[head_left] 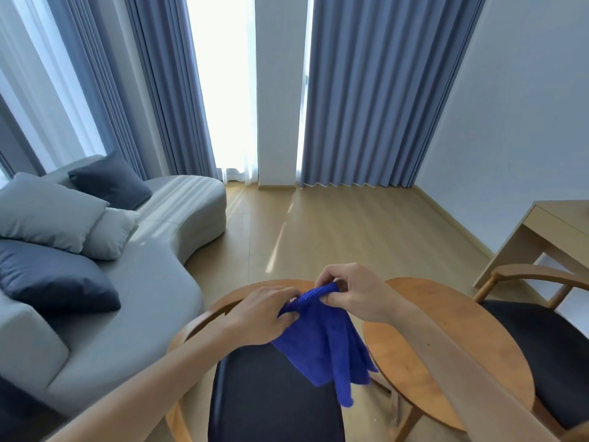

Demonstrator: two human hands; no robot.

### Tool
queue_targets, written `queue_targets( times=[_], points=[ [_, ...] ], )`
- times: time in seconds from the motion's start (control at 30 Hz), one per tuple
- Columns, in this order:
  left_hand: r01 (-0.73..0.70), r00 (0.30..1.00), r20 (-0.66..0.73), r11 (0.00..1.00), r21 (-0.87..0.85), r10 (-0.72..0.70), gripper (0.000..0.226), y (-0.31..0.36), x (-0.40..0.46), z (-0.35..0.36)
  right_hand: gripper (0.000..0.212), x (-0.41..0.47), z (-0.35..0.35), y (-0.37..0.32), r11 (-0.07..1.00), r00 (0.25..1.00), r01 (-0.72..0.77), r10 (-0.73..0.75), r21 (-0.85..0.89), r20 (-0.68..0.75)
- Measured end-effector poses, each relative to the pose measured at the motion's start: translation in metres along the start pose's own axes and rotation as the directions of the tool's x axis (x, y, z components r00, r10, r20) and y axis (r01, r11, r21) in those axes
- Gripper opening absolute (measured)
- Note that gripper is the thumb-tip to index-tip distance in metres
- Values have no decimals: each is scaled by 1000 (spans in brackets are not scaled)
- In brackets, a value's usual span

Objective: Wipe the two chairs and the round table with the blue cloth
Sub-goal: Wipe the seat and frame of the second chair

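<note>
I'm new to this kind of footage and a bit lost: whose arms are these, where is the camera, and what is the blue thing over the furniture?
There is no machine here. A person wears a wide-angle camera on the head, so you look forward and down along their own bare arms. The left hand and the right hand both pinch the top of a blue cloth, which hangs loose in the air and is not wiping anything yet. Right below it is a wooden chair with a dark seat. Beside that stands the round wooden table, with nothing visibly lying on it, and a second chair sits at the right edge. A grey sofa with cushions is on the left.
</note>
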State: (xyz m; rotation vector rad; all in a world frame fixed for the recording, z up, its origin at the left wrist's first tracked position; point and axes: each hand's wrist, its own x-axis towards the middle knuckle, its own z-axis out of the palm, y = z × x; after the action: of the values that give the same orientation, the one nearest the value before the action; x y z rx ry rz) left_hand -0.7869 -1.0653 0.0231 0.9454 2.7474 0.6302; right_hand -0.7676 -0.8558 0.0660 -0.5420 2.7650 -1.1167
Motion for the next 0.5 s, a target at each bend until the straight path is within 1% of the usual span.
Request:
queue_targets(
  times=[0.07, 0.17, 0.2, 0.27, 0.37, 0.47, 0.5],
  points=[
    [14, 999, 28, 1000, 24, -15, 19, 6, 1, 1, 15, -3, 0, 3, 1000, 1000, -12, 12, -16, 20],
    [57, 998, 20, 997, -60, -56, 24, 13, 5, -2, 14, -7, -5, 7, 999, 998, -31, 33, -29, 48],
    [50, 999, 3, 997, -57, -50, 25, 13, 6, -3, 13, -8, -6, 8, 999, 997, -43, 45, -32, 56],
    [33, 999, -29, 999, -33, -34, 24, 12, 9, -7, 16, -11, -9, 11, 997, 993, -70, 74, -42, 88],
    [-4, 999, -54, 997, -76, 0, 25, 11, 12, -11, 23, -11, -8, 12, 992, 982, -93, 106, -88, 158],
    [-84, 994, -70, 993, -79, 78, 15, 13, 10, -14, 19, -8, -5, 13, 976, 984, -84, 113, -200, 138],
    [-109, 992, -69, 992, -71, 104, 14, 12, 9, -17, 17, -7, -4, 15, 975, 988, -75, 101, -211, 118]
  ],
)
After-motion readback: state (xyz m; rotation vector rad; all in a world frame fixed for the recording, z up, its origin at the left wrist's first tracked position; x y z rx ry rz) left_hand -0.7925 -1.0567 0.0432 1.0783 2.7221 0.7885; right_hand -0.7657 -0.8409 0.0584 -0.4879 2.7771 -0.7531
